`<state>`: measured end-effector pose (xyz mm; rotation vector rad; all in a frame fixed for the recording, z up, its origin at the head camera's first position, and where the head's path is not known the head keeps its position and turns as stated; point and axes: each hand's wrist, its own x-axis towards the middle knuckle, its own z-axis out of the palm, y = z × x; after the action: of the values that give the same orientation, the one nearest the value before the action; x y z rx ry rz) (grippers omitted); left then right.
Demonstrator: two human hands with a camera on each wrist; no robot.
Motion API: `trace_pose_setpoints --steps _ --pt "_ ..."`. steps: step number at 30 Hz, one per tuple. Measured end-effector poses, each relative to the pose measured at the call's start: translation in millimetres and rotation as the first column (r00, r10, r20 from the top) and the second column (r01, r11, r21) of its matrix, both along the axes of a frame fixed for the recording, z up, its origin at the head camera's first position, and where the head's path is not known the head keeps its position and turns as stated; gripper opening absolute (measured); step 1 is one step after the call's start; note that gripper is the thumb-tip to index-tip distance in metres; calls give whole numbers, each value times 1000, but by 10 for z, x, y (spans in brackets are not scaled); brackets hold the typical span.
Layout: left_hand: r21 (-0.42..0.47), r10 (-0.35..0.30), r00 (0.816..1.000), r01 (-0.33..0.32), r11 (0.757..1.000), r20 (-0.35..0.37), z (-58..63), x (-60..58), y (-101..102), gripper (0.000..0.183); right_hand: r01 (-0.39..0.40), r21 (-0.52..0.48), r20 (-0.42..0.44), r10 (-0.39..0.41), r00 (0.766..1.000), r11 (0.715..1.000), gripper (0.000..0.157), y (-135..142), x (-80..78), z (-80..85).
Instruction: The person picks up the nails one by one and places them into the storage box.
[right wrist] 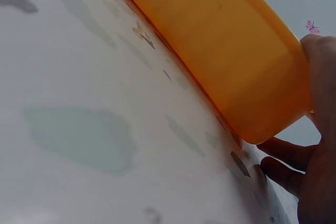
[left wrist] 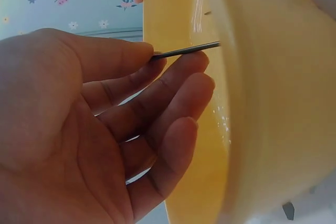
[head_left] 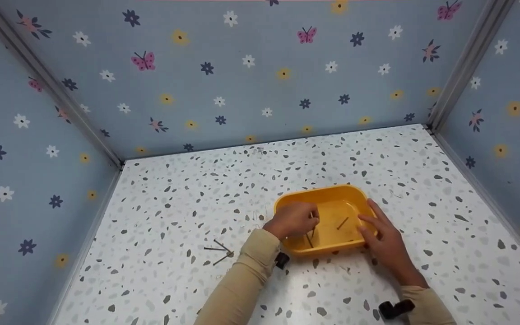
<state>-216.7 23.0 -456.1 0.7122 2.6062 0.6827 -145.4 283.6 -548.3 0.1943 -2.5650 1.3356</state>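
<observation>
A yellow plastic tray (head_left: 332,247) with rounded corners stands on the speckled tabletop. Over its left part, my left hand (head_left: 295,220) pinches a thin dark nail (left wrist: 181,52) between thumb and fingertips; the nail's far end is hidden behind the tray wall in the left wrist view. My right hand (head_left: 387,247) grips the tray's right end, with some fingers near its bottom corner in the right wrist view. One loose nail (head_left: 342,223) lies on the tray floor, and another nail (head_left: 309,241) is below my left hand by the near wall.
Left of the tray, three nails (head_left: 222,255) lie close together on the speckled tabletop (head_left: 174,203). Flower-and-butterfly panels enclose the table at the back (head_left: 242,85), left (head_left: 25,189) and right (head_left: 508,131).
</observation>
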Motion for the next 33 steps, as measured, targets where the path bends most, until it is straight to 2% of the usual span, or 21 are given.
trace_pose_setpoints --steps 6,11,18,25,33 --pt "2 -33 999 33 999 -41 -1 15 85 14 -1 -2 0 1 1000 1000 35 1 -5 -8" --pt "-13 -44 999 44 999 -32 -12 3 122 15 7 6 -3 -7 1000 1000 35 -10 1 -3" --pt "-48 -90 995 89 995 -29 -34 -34 134 19 9 15 13 -9 1000 1000 36 -9 0 4" --pt "-53 -89 996 89 995 -8 -91 -30 153 19 5 12 28 -5 1000 1000 37 -1 -4 6" --pt "-50 -136 990 135 990 -28 -102 -15 157 18 6 11 33 -7 999 1000 36 -1 5 8"
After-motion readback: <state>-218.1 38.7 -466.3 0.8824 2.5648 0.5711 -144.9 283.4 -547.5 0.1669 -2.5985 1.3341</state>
